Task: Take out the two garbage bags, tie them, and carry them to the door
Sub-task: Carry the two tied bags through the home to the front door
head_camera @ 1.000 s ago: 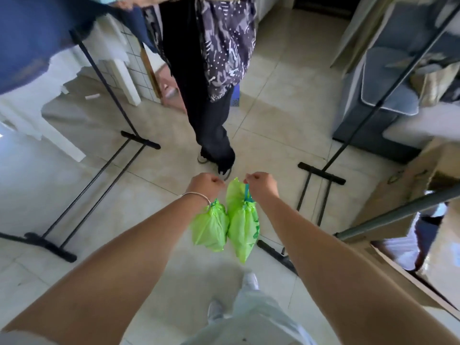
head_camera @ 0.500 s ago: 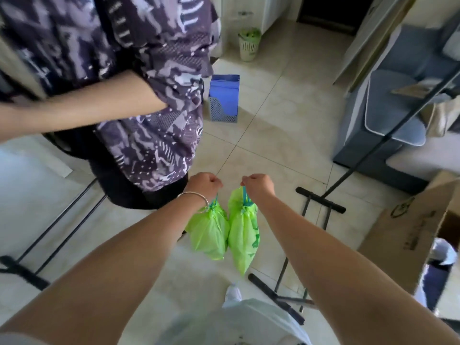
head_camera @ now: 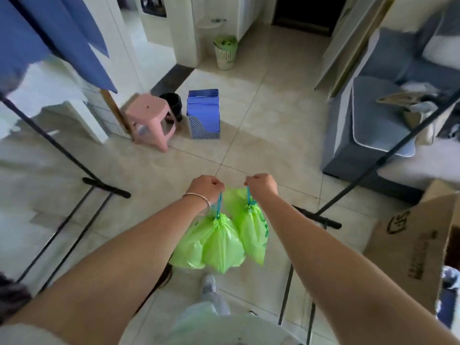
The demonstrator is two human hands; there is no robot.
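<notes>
Gone from the path is the other person in the patterned top who filled the left of the view half a second ago; the tiled floor (head_camera: 249, 135) now lies open ahead, with a pink stool (head_camera: 149, 118), a blue file holder (head_camera: 202, 115) and a lined wastebasket (head_camera: 225, 52) beyond. Both bags hang much as they did. On the left, the left hand (head_camera: 205, 188) is closed in a fist round the blue drawstring of the left garbage bag (head_camera: 211, 242), which dangles cinched below the wrist. Just beside it, touching, hangs the right garbage bag (head_camera: 251, 227), its drawstring gripped in the fist of the right hand (head_camera: 261, 184). Both bags look tied, so I judge the carry to the door is under way and now unobstructed.
</notes>
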